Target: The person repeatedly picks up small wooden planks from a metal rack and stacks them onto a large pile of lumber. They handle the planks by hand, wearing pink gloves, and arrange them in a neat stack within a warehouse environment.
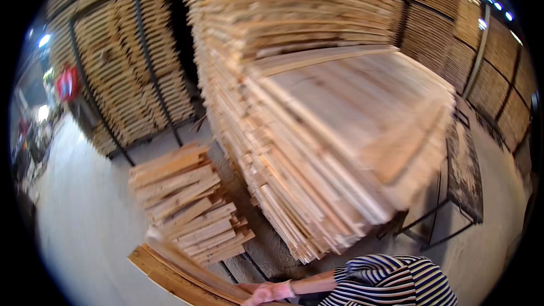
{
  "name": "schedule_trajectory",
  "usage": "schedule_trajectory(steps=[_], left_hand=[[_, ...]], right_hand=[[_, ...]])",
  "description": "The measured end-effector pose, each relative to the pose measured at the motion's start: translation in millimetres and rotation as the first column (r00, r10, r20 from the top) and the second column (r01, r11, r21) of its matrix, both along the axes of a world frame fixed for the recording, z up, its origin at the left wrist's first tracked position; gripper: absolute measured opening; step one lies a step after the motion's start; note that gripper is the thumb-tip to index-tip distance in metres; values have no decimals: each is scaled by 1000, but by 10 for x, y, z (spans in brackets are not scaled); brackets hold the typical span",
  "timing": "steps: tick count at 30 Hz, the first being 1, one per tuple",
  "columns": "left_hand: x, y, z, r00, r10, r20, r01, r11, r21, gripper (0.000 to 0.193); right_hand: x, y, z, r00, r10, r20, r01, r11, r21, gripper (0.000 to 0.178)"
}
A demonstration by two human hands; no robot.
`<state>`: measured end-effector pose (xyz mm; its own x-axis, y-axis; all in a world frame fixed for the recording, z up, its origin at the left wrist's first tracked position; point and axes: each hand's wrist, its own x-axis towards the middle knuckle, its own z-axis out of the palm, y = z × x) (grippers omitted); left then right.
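Observation:
At the lower edge, my right hand (264, 294) is closed on the near end of long wooden boards (173, 279). It seems to wear a pinkish glove, and its arm comes from a striped sleeve. The boards slant up to the left from the hand, lying together, one blurred by motion. Their far ends reach beside a low pile of short boards (187, 192) on the floor. My left hand is out of the picture.
A tall stack of planks (306, 17) rises ahead, with a lower layered stack (345, 107) jutting toward me. Slatted wood piles (124, 62) stand in a dark metal frame at left. A low metal-legged stand (464, 170) is at right. Concrete floor (85, 192) spreads along the left.

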<state>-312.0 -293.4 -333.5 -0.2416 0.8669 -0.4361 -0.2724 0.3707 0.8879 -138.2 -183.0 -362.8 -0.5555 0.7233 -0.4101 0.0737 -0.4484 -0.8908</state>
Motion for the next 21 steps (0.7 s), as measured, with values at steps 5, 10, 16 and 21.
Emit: schedule_trajectory(steps=[5,10,16,21], left_hand=[[17,-126,1374,991,-79,-104,101,968,231,85],[-184,40,1846,948,77,-308,48,925,378,66],[835,332,3064,947,-216,-237,301,855,423,69],[1823,532,3924,852,-478,-212,522,746,415,73]], right_hand=[[404,-87,1580,989,-119,-84,136,960,245,67],[759,-433,2949,967,-190,-170,245,877,413,64],[1405,-1072,4057,913,-331,-239,408,759,508,61],[2278,-1107,4422,906,-225,-358,423,507,751,35]])
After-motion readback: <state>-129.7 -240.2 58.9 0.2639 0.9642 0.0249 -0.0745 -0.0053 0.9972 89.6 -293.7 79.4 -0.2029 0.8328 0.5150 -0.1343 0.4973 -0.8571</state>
